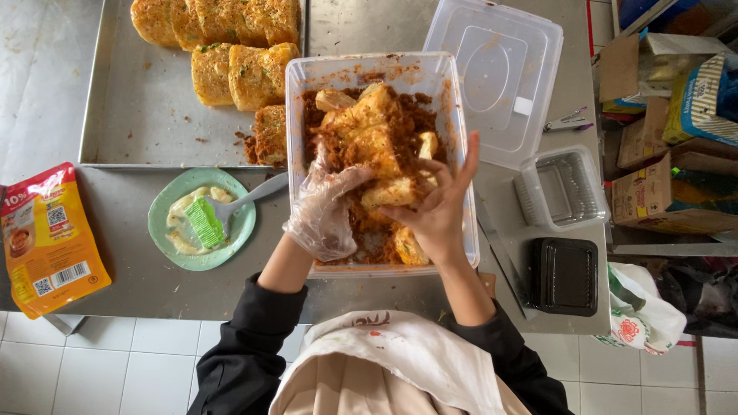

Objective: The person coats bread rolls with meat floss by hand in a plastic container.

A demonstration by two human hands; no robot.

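You look straight down from your head-worn camera, close over the steel table (138, 261). Your own arms enter from the bottom edge; the floor tiles (100, 369) show beneath. No second view.

A steel table (131, 269) is carrying everything here. A flat metal tray (146, 115) is lying across its far left part, and a clear plastic tub (453, 154) is sitting just right of it, at the near edge. A green plate (244, 223) is resting in front of the tray, with a red and yellow pouch (48, 238) lying at the left edge. Right of the tub, a clear lid (500, 69), a small clear box (565, 188) and a black container (565, 275) are lying.
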